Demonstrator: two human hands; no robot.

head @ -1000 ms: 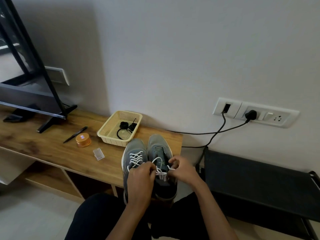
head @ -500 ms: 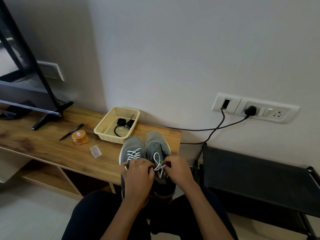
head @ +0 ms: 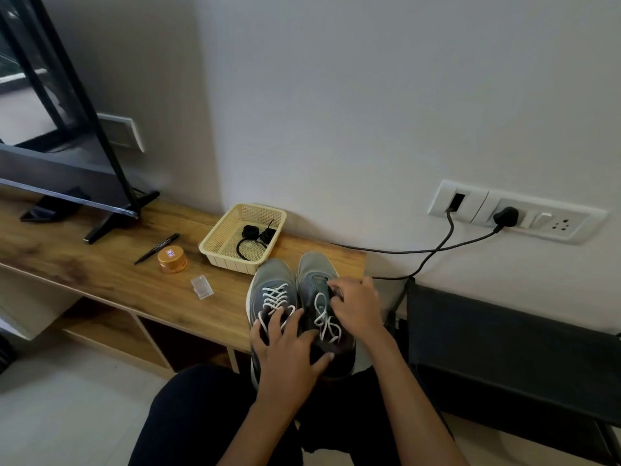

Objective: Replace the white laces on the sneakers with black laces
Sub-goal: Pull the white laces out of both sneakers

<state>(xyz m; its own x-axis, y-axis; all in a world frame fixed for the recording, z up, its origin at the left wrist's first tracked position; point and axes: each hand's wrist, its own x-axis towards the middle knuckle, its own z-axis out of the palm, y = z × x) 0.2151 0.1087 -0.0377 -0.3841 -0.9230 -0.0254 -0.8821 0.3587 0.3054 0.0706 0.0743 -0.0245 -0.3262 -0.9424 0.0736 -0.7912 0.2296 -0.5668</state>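
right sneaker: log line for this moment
left hand rests on sneakers | right hand pinches white lace on right sneaker | black laces in basket

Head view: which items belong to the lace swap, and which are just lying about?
In the job:
grey sneakers
white laces
black laces, in the yellow basket

Lying about:
pen
orange tin
clear plastic case
television
plugged-in cables

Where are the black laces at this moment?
In the head view, the black laces lie inside the cream basket on the wooden shelf, left of centre, just beyond the sneakers.
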